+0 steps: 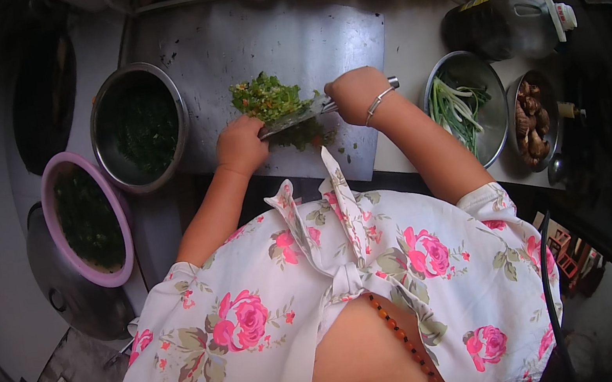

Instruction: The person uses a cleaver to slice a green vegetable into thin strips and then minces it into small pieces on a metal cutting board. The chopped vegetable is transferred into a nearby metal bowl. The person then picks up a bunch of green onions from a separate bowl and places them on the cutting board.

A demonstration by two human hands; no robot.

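My right hand [358,95] is closed around the handle of a metal kitchen knife [295,119], whose blade reaches left across a metal cutting board [264,31]. At the blade's far end is my left hand [242,146], its fingers at the tip; how firmly they hold it is hard to tell. Chopped greens [268,97] with small orange bits lie heaped just beyond the blade. More chopped bits are scattered on the near side of it, partly in shadow.
Left of the board stand a steel bowl [181,114] and a pink basin [53,229], both holding dark greens. To the right are a steel bowl with spring onions [457,109], a dish of brown mushrooms [532,124] and a large plastic jug [521,19].
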